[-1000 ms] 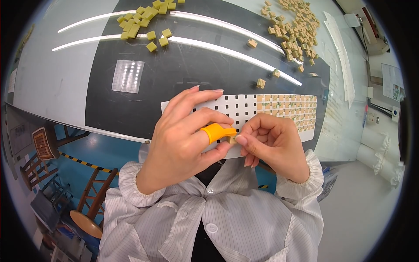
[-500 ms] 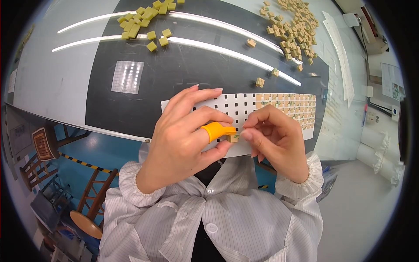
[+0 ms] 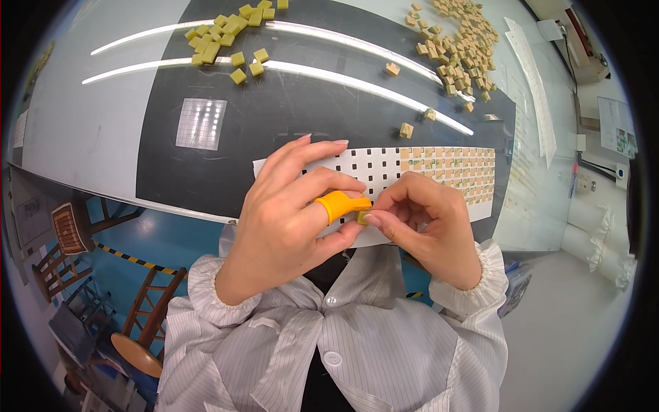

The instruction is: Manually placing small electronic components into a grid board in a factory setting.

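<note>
My left hand [image 3: 274, 220] hovers over a white sheet [image 3: 484, 210] with rows of small dark square holes. A yellow ring-like finger tool [image 3: 338, 205] sits on one of its fingers, its tip pointing right. Between that tip and the thumb is a small olive-green block [image 3: 362, 218], held by the left hand. The thumb and index finger of my right hand [image 3: 439, 220] are pinched together at the block's right side, thumb touching it. Tan pieces with green marks [image 3: 449, 168] fill the rows on the sheet's right part. The fingers hide part of the block.
Several olive-green blocks [image 3: 233, 26] lie loose at the far left of the dark mat [image 3: 309, 89]. A heap of small tan blocks [image 3: 467, 51] is at the far right, a few strays nearer. A clear gridded square [image 3: 201, 123] lies left of the sheet.
My right hand has moved slightly left, its fingertips now at the block. The block has turned from a tan, marked face to an olive-green one. The left hand has hardly moved.
</note>
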`<state>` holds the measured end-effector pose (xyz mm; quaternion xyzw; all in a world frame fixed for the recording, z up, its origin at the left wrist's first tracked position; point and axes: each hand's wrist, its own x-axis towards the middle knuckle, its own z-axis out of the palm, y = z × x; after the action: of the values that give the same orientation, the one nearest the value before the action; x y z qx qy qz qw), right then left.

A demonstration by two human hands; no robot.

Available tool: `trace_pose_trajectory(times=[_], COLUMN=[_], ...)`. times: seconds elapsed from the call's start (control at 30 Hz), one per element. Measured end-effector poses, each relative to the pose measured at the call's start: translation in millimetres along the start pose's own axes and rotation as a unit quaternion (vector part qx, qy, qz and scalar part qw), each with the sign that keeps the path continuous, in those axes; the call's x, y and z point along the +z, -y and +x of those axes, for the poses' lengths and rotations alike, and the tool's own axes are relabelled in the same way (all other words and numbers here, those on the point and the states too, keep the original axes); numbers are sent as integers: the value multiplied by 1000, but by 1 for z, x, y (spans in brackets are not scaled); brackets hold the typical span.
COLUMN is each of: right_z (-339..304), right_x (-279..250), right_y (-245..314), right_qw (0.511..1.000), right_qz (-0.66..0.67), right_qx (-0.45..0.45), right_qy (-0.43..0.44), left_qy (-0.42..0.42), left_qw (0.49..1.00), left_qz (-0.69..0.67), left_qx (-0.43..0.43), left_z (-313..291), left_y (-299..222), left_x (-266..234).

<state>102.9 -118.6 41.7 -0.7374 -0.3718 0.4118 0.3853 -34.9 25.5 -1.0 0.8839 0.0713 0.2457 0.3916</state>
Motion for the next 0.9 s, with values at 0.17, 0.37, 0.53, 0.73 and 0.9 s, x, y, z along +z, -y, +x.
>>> trace_pose_trajectory(times=[0.17,0.37,0.53,0.73,0.9], right_z=[-9,-26,-34,-36,-35], right_x=[1,6,15,17,17], right_y=[1,-9,-15,-17,-18], right_qw=[995,969,949,944,945], right_qz=[-62,-166,-207,-226,-222], right_qx=[-33,-34,-91,-87,-94], right_qy=[-65,-178,-218,-222,-223], left_qy=[7,6,9,7,5], left_qw=[1000,1000,1000,1000,1000], left_qz=[-5,-5,-1,0,-4], left_qx=[-1,-1,-4,-4,-15], left_z=[0,-1,0,0,-1], left_y=[1,1,0,-1,0], left_x=[-2,-2,-1,-1,-1])
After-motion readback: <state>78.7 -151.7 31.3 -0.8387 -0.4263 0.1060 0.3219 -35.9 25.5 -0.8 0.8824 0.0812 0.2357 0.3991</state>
